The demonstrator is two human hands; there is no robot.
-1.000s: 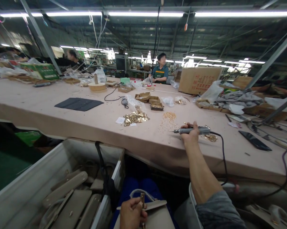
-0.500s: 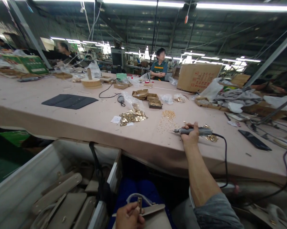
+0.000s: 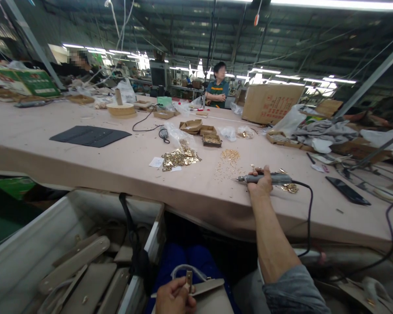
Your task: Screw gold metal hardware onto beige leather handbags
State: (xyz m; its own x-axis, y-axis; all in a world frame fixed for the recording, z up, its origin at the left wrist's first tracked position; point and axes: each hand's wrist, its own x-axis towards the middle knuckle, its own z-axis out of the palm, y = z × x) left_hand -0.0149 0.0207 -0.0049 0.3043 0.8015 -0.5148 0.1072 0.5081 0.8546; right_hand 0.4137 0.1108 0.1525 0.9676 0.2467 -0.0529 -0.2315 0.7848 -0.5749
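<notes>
My right hand (image 3: 262, 184) is wrapped round a grey electric screwdriver (image 3: 278, 179), resting at the front of the table with its thin bit pointing left. Just left of the bit lies a scatter of tiny gold screws (image 3: 229, 156). Partly behind the hand are gold metal pieces (image 3: 290, 188). Low in the view, over my lap, my left hand (image 3: 174, 297) pinches a small gold metal fitting (image 3: 189, 279) at the flap of a beige handbag (image 3: 212, 301). The fingers hide how the fitting sits against the flap.
A white bin (image 3: 69, 213) of beige bags stands at left. On the table lie a heap of gold fittings (image 3: 180, 159), small cardboard boxes (image 3: 211, 139), a dark flat panel (image 3: 90, 136) and a phone (image 3: 347, 190). A black cord (image 3: 310, 209) hangs over the edge. A person (image 3: 218, 87) stands beyond.
The view has shifted slightly. Both hands keep their grips, and the screwdriver stays in almost the same spot above the table.
</notes>
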